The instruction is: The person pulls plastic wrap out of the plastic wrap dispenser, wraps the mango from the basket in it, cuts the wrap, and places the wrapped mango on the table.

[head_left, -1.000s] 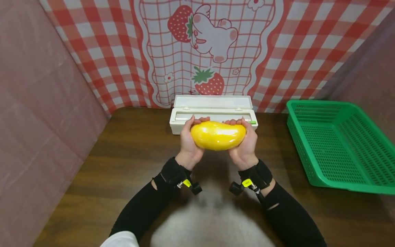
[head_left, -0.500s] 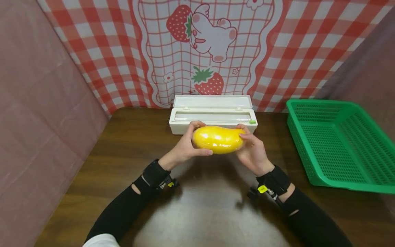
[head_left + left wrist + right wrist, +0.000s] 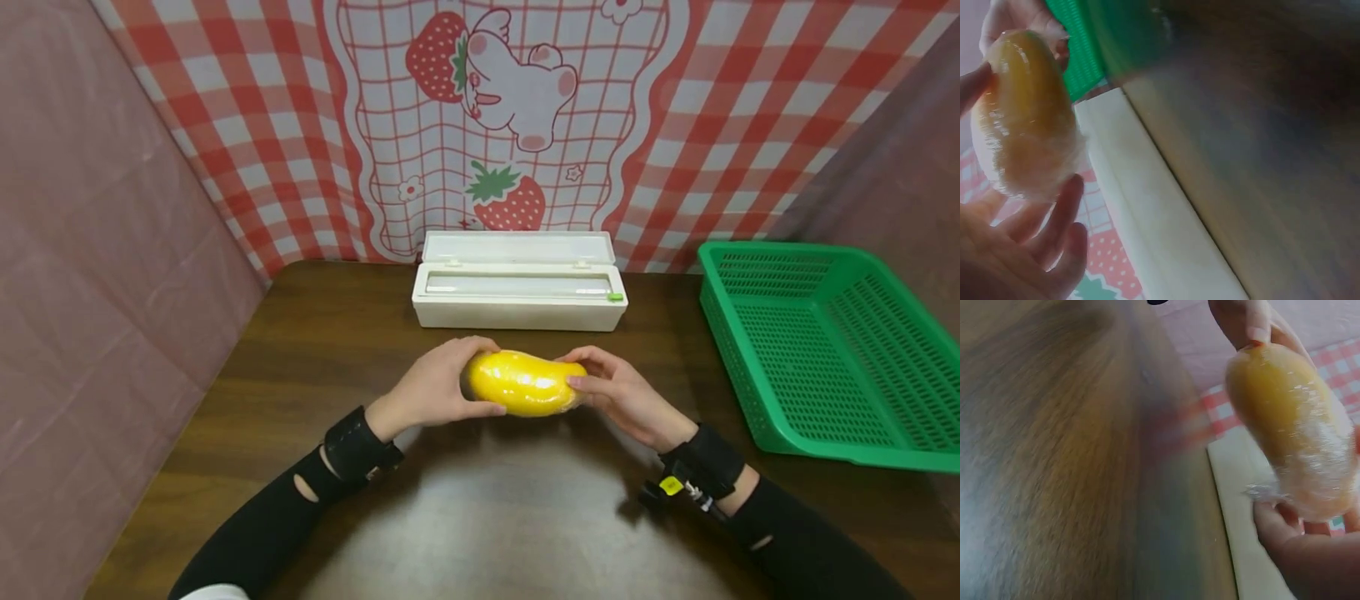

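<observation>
A yellow mango (image 3: 525, 385) wrapped in clear cling film is held level above the table between both hands. My left hand (image 3: 435, 385) grips its left end, thumb on the near side and fingers over the far side. On the right end, my right hand (image 3: 628, 398) pinches it between thumb and fingers. Wrinkled film shines over the mango (image 3: 1291, 425) in the right wrist view, with a loose film tail (image 3: 1262, 490) beside the right fingers. Behind the hands stands a white cling film dispenser (image 3: 517, 315), its lid raised and a green slider (image 3: 615, 297) at its right.
A green plastic basket (image 3: 765, 400) sits at the right of the brown wooden table (image 3: 315, 308). A red-and-white checked cloth (image 3: 285, 150) hangs behind the dispenser, and a pink cloth (image 3: 97, 275) hangs along the left side.
The mango has come down and nearer the body, away from the dispenser. My hands have turned from cupping it underneath to holding its two ends, with the forearms spread wider.
</observation>
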`<state>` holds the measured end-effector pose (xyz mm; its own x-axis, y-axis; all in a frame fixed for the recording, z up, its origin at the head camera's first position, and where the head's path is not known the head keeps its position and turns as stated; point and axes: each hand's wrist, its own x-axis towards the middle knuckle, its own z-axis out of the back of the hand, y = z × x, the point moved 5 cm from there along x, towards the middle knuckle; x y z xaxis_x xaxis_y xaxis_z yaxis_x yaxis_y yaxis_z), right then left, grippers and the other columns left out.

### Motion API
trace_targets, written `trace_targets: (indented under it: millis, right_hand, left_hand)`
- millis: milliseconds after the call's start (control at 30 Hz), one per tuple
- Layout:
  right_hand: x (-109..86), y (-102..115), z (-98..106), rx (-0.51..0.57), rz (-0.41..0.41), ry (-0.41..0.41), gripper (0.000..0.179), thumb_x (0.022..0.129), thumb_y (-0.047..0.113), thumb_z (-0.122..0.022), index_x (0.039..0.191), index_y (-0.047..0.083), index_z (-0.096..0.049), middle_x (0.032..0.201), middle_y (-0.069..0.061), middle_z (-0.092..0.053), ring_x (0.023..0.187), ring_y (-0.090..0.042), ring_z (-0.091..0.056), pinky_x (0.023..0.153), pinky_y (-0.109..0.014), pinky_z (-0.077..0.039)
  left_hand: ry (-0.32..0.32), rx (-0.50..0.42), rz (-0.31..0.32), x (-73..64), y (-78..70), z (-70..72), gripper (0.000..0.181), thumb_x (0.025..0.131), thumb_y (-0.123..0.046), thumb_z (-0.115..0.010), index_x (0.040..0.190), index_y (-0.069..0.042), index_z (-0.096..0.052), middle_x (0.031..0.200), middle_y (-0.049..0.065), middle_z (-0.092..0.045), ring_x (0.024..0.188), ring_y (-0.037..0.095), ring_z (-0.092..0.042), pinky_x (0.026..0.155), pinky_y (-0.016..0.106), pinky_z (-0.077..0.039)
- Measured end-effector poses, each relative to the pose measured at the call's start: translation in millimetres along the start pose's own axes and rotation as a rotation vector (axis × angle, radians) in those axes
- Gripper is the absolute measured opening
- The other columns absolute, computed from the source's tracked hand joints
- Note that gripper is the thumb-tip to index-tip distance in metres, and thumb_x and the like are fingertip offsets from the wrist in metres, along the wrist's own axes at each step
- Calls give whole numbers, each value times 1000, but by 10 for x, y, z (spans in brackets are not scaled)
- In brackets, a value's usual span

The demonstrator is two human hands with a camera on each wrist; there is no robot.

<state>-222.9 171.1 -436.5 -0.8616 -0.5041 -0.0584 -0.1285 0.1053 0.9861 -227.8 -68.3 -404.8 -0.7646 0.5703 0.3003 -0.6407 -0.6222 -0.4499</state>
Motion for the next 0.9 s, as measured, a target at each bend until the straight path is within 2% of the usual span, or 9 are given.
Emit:
trace_targets:
  millis: [100,200,333,433,667,767,900]
  right_hand:
    - [11,-83,11,-130,-77,-36,41,87,21,-62,121,4,-47,123,-16,-51,97,-30,-54,86,-43,-44]
    - [26,-150,0,-246,-120,-34,45,83,28,-66,119,6,-50,123,-13,-53,97,-31,-53,84,-44,-45]
    - [38,-223,-10,-386,-147,-13,45,82,35,-66,117,9,-51,119,-10,-55,99,-30,-52,83,-40,-45]
    - [42,-263,6,-478,-156,-6,43,83,38,-65,114,12,-52,114,-9,-56,99,-28,-51,82,-37,-44]
    - [60,-292,35,-558,-143,-5,43,82,42,-64,113,15,-54,113,-6,-57,103,-26,-49,84,-38,-42]
    - [59,-276,51,-580,-136,-17,44,82,44,-64,114,15,-54,115,-4,-56,106,-25,-48,86,-39,-41]
    - [41,-179,78,-673,-84,-55,46,84,46,-61,117,15,-54,119,-3,-55,110,-23,-49,88,-41,-41]
  left_hand:
    - [48,83,18,-47,12,-39,76,64,-73,-61,121,-23,-48,110,-10,-54,93,6,-47,79,30,-43]
    - [98,124,31,-82,36,-108,75,64,-73,-61,119,-24,-46,109,-10,-55,91,7,-49,77,32,-44]
    - [170,120,61,-134,79,-224,74,63,-74,-60,116,-25,-44,107,-11,-54,86,7,-50,73,31,-44]
    - [202,110,71,-159,91,-283,74,65,-75,-58,118,-26,-42,107,-11,-53,85,8,-49,71,30,-44]
    - [197,131,76,-179,90,-298,79,67,-77,-54,125,-25,-40,108,-7,-53,89,9,-48,71,31,-45]
    - [197,146,80,-187,84,-287,86,66,-78,-52,131,-24,-38,115,-5,-53,94,10,-48,73,33,-45]
    - [163,189,82,-172,66,-231,90,69,-80,-47,137,-23,-37,125,-4,-51,101,11,-46,78,34,-45]
